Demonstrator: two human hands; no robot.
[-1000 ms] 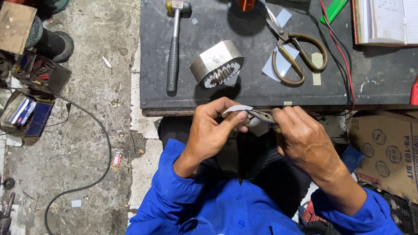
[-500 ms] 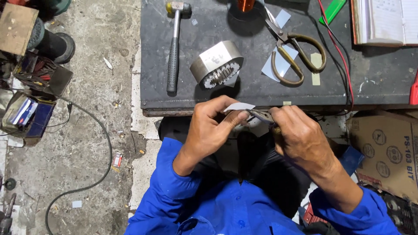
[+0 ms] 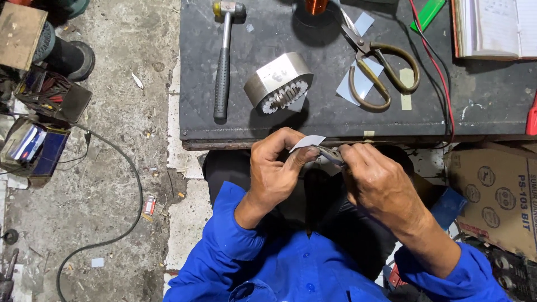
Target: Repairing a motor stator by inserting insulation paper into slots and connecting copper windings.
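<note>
My left hand (image 3: 275, 168) pinches a small pale paper strip (image 3: 306, 141) just below the front edge of the dark workbench (image 3: 481, 106). Close beside it, my right hand (image 3: 376, 180) grips a small metal tool (image 3: 330, 154) whose tip touches the strip. Both hands hover over my lap, in blue sleeves. On the bench right above them lies a metal motor stator (image 3: 278, 83) on its side, its slotted core facing me.
A hammer (image 3: 223, 59) lies left on the bench, large scissors (image 3: 376, 61) with paper scraps to the right, red and black wires (image 3: 439, 72), a notebook (image 3: 495, 28) far right. A cardboard box (image 3: 495, 196) stands at right. Tool boxes (image 3: 39, 120) and a cable lie on the floor.
Both hands stay at the bench edge; the paper strip has turned slightly between the fingers, otherwise nothing has moved.
</note>
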